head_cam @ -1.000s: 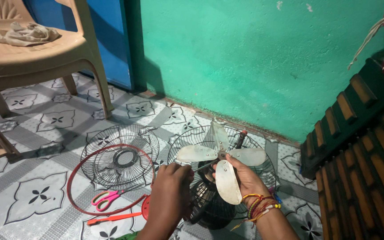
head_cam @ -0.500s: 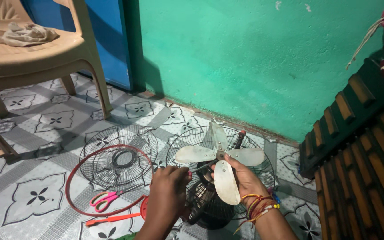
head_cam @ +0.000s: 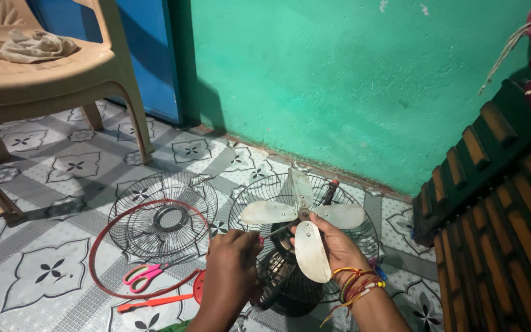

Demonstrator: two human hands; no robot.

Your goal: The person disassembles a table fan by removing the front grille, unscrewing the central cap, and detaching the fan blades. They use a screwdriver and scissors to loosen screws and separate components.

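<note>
A pale four-bladed fan blade [head_cam: 303, 216] sits above a black fan motor [head_cam: 284, 280] and its rear wire guard [head_cam: 364, 237]. My right hand [head_cam: 336, 246], with coloured thread bracelets on the wrist, holds the lower blade from behind. My left hand [head_cam: 233, 261] grips a thin screwdriver [head_cam: 276, 231] whose tip points at the blade's hub.
A loose front wire guard [head_cam: 162, 215] with a red rim ring [head_cam: 102, 246] lies on the patterned tile floor at left. Pink scissors [head_cam: 142, 275] and an orange tool [head_cam: 155, 302] lie beside it. A tan plastic chair [head_cam: 50, 74] stands far left, dark wooden furniture [head_cam: 493, 215] on the right.
Hands and fan blade have stayed almost in place; the view has drifted slightly, and my left hand has shifted a little lower with the screwdriver.
</note>
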